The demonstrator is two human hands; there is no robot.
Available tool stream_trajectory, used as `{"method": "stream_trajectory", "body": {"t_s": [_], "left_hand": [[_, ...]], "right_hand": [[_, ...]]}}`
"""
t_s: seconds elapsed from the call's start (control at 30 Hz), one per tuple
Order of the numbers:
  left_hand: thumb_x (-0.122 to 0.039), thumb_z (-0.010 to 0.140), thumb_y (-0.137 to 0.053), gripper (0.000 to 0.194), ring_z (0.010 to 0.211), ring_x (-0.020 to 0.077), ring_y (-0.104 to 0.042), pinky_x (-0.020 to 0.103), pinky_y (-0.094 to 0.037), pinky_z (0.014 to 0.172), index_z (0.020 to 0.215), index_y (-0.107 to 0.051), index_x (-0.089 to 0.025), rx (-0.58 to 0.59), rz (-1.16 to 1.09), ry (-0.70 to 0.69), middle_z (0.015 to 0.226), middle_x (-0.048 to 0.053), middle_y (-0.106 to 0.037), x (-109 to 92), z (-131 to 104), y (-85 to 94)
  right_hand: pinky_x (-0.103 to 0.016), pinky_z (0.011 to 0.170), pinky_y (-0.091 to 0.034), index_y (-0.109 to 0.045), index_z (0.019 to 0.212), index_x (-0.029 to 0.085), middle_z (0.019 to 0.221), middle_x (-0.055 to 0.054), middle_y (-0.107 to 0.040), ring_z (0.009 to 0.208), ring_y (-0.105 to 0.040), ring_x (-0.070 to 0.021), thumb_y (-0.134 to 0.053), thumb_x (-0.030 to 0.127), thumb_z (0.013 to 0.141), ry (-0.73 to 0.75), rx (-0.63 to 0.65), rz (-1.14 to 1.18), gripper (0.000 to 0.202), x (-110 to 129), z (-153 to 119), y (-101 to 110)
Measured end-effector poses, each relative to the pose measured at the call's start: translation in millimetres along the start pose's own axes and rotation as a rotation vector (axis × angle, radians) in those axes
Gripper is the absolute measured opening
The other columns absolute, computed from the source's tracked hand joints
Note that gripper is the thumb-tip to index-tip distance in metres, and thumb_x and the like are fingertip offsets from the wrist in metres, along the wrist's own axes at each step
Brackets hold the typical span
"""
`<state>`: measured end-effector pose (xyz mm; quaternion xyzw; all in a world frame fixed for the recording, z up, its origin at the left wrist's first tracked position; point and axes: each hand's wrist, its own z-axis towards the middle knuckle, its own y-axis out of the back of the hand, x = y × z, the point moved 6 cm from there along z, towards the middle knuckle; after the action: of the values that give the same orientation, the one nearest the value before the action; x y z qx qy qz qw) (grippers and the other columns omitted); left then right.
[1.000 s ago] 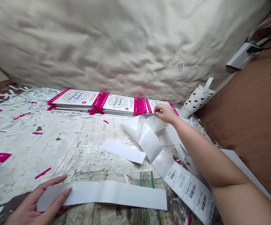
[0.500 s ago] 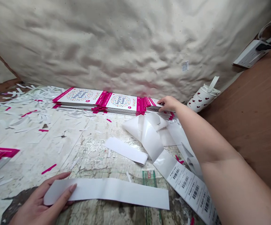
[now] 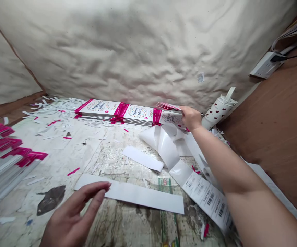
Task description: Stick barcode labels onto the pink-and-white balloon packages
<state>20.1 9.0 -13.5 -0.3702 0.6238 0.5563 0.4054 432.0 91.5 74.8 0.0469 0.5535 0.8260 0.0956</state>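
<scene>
My left hand (image 3: 79, 209) is over the front of the table, thumb and forefinger close but apart, with nothing between them. Just beyond it a long white paper strip (image 3: 143, 197) lies on the table. At the back, my right hand (image 3: 191, 117) grips a few pink-edged packets (image 3: 167, 106), lifted at a tilt above the right end of a row of "happy birthday" packets (image 3: 139, 112). A curling strip of barcode labels (image 3: 210, 199) runs beneath my right forearm. A shorter folded white strip (image 3: 143, 159) lies in the middle.
Stacks of pink-and-white packets (image 3: 7, 161) stand at the left edge. White paper scraps (image 3: 58, 106) cover the back left. A white tumbler with hearts (image 3: 219, 109) stands at the back right, below a power strip (image 3: 268, 65). A crumpled covering (image 3: 128, 51) hangs behind.
My left hand has let go of the long strip, which now lies on the table. My right hand has lifted some packets off the row. The view has turned left.
</scene>
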Motion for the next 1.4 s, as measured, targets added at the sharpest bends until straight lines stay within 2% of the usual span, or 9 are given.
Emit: {"method": "stream_trajectory", "body": {"t_s": [0.17, 0.3, 0.43, 0.53, 0.67, 0.87, 1.13, 1.3, 1.4], "left_hand": [[-0.052, 0.072, -0.061, 0.043, 0.091, 0.0272, -0.066, 0.040, -0.052, 0.083, 0.096, -0.067, -0.017, 0.521, -0.584, 0.330, 0.097, 0.011, -0.070, -18.6, 4.7, -41.1], [-0.045, 0.071, -0.066, 0.050, 0.094, 0.0317, -0.064, 0.043, -0.053, 0.077, 0.109, -0.060, -0.014, 0.886, -0.749, 0.349, 0.102, 0.015, -0.067, -45.6, -17.6, -70.9], [-0.026, 0.071, -0.071, 0.046, 0.097, 0.0267, -0.063, 0.037, -0.053, 0.079, 0.113, -0.053, -0.022, 0.667, -0.694, 0.104, 0.107, 0.009, -0.066, -48.8, -36.9, -64.4], [-0.023, 0.076, -0.066, 0.033, 0.096, 0.0236, -0.062, 0.034, -0.052, 0.081, 0.107, -0.055, -0.022, 0.518, -0.558, -0.193, 0.103, 0.006, -0.066, -54.6, -55.9, -52.7], [-0.017, 0.068, -0.073, 0.056, 0.109, 0.0236, -0.054, 0.037, -0.044, 0.095, 0.118, -0.048, -0.027, 0.374, -0.414, -0.524, 0.119, 0.006, -0.057, -73.4, -77.4, -48.0], [-0.026, 0.058, -0.082, 0.082, 0.104, 0.0237, -0.056, 0.037, -0.047, 0.089, 0.127, -0.037, -0.030, 0.396, -0.550, -0.515, 0.118, 0.007, -0.057, -73.7, -77.0, -53.6], [-0.024, 0.075, -0.066, 0.007, 0.065, 0.0186, -0.062, 0.030, -0.050, 0.062, 0.076, -0.067, -0.017, 0.545, -0.275, -0.511, 0.071, 0.004, -0.067, -64.0, -83.7, -64.8], [-0.033, 0.078, -0.062, 0.029, 0.100, 0.0240, -0.060, 0.034, -0.048, 0.087, 0.104, -0.065, -0.021, 0.709, -0.010, -0.680, 0.109, 0.009, -0.066, -64.6, -69.1, -52.7], [-0.039, 0.084, -0.051, 0.041, 0.130, 0.0288, -0.036, 0.044, -0.027, 0.108, 0.121, -0.058, -0.023, 0.563, 0.465, -0.720, 0.137, 0.009, -0.047, -32.9, -32.5, -24.0]], "right_hand": [[-0.040, 0.100, -0.041, -0.059, 0.116, 0.032, 0.114, 0.001, -0.066, 0.112, -0.056, -0.0190, -0.043, 0.019, 0.086, 0.516, -0.169, 0.422, 0.036, 82.2, -122.8, 86.9], [-0.050, 0.104, -0.038, -0.047, 0.125, 0.045, 0.118, 0.006, -0.063, 0.114, -0.056, -0.0234, -0.054, 0.026, 0.082, 0.811, -0.058, 0.608, 0.048, 130.5, -231.2, 110.7], [-0.057, 0.103, -0.037, -0.044, 0.129, 0.042, 0.126, -0.001, -0.057, 0.119, -0.051, -0.0281, -0.056, 0.028, 0.083, 0.109, -0.159, 1.078, 0.050, 90.2, -254.8, 95.2], [-0.050, 0.089, -0.050, -0.047, 0.124, 0.028, 0.118, -0.010, -0.060, 0.111, -0.056, -0.0299, -0.059, 0.040, 0.080, -0.223, -0.021, 1.492, 0.047, 84.6, -261.3, 71.9], [-0.041, 0.080, -0.053, -0.048, 0.111, 0.029, 0.100, -0.006, -0.064, 0.089, -0.063, -0.0222, -0.067, 0.031, 0.076, -0.219, -0.025, 1.555, 0.040, 111.5, -265.5, 72.3], [-0.037, 0.076, -0.053, -0.040, 0.118, 0.029, 0.096, -0.003, -0.060, 0.086, -0.061, -0.0213, -0.077, 0.029, 0.063, -0.181, -0.154, 1.586, 0.066, 129.1, -268.3, 63.0], [-0.040, 0.079, -0.052, -0.064, 0.101, 0.027, 0.097, -0.005, -0.067, 0.091, -0.063, -0.0259, -0.071, 0.028, 0.070, -0.055, 0.253, 1.466, 0.032, 117.9, -281.3, 37.0], [-0.044, 0.071, -0.055, -0.070, 0.083, 0.031, 0.081, -0.004, -0.072, 0.080, -0.067, -0.0296, -0.071, 0.032, 0.069, -0.424, 0.151, 1.504, 0.014, 49.6, -300.1, 22.7], [-0.046, 0.082, -0.053, -0.067, 0.088, 0.030, 0.091, -0.004, -0.072, 0.090, -0.066, -0.0287, -0.071, 0.031, 0.067, -0.719, -0.125, 1.502, 0.021, -6.1, -305.3, 32.1]]}}
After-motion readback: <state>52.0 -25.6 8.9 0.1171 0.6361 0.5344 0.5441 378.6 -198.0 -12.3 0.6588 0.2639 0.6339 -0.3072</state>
